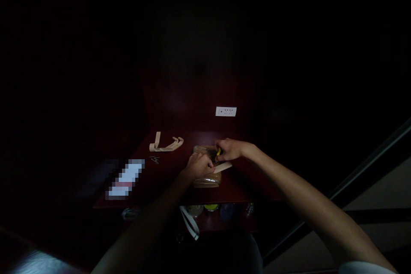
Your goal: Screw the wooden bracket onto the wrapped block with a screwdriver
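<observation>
A package in clear, shiny wrapping (208,178) lies near the front of the dark red table (173,180). Over it, my left hand (199,165) is closed on a flat pale wooden strip (223,167), which sticks out to the right. Just behind and to the right, my right hand (227,150) is closed round a small yellow tool (218,151) that points down toward the package. The tool's tip is too dark and small to make out. Farther left on the table lies a pale wooden piece with curved prongs (171,147).
Several thin metal pieces (154,159) lie at the left of the table. A blurred-out bright rectangle (126,179) is at the left edge. A white socket plate (226,111) is on the back wall. Below the tabletop, a shelf holds jars (211,207) and a hanging white strap (190,224).
</observation>
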Demonstrator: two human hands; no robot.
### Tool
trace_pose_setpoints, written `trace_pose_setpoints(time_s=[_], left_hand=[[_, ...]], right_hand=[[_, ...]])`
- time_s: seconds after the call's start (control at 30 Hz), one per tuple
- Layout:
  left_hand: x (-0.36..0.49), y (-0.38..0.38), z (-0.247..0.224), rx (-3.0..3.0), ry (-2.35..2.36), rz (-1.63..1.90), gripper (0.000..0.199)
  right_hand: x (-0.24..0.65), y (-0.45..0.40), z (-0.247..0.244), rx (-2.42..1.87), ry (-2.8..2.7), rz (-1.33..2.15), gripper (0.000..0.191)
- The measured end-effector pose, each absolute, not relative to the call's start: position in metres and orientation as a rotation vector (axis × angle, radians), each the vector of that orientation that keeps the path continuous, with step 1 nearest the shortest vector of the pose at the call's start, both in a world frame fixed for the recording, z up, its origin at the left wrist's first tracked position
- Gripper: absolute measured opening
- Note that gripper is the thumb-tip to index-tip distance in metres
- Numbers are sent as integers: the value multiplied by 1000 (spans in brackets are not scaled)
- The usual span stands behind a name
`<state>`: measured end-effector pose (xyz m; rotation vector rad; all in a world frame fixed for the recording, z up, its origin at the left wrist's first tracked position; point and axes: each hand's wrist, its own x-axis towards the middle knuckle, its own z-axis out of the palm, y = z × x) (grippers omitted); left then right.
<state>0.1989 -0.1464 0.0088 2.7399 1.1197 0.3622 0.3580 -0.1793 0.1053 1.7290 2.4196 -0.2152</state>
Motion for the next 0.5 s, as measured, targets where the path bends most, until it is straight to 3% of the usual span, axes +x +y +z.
trace_pose_setpoints(time_s=[0.2, 0.5], left_hand=[[199, -145, 7, 2738, 1126, 373, 20], [201, -143, 4, 2733, 1114, 384, 18]], right_hand=[[358, -178, 106, 1685, 2442, -236, 32], [355, -177, 110, 1661, 2381, -142, 41]])
